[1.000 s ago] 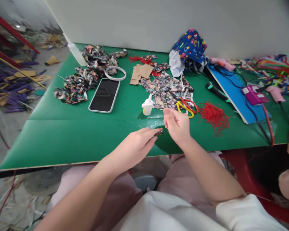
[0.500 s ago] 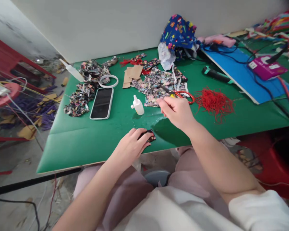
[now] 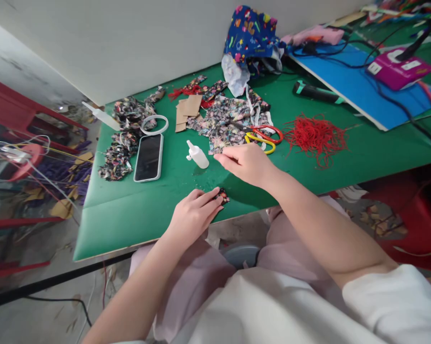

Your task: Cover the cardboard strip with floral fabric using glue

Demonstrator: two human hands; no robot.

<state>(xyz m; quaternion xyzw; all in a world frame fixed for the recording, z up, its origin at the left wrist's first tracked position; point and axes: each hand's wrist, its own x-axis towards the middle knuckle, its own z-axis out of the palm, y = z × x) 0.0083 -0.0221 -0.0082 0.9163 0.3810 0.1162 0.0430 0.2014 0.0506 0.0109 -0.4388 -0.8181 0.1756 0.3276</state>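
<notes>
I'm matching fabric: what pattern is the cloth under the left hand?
Dark cloth with a small multicoloured print; head view.

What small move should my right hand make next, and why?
Perhaps lower your right hand to the cloth scrap: your left hand pins it on the green table, and one end sticks out uncovered.

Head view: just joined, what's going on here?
A person at a green table has their left hand on a small dark floral cloth piece near the front edge. The right hand is pinched beyond it; whether it holds anything can't be told. A small white bottle stands left of the right hand. Scissors lie partly on floral fabric, with red threads to their right.
</notes>
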